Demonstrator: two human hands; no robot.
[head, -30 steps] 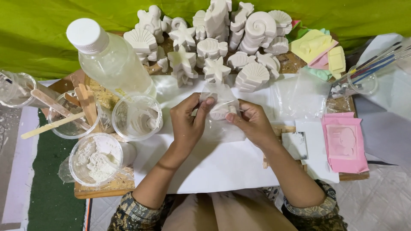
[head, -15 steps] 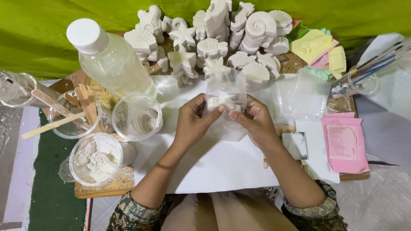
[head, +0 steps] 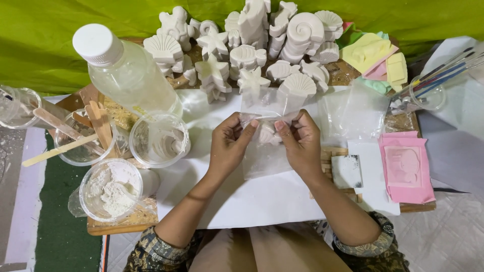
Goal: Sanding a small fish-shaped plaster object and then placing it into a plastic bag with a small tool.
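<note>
Both hands pinch the small clear plastic bag (head: 267, 132) at its top edge, left hand (head: 229, 146) and right hand (head: 301, 143) close together, with a small white plaster cast (head: 265, 135) inside it, above the white paper sheet (head: 242, 201) on the tabletop. Just behind I see white plaster sea-shaped casts (head: 252, 55) crowding the far side. Left of my hands stand a clear plastic cup (head: 159, 140), a tub of white powder (head: 110, 190) and a clear water bottle (head: 126, 70). Right lies a pink mould (head: 406, 166).

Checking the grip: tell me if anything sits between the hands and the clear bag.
Nothing visible does. The left hand and right hand both pinch the clear plastic bag directly, with a small white cast inside it.
</note>
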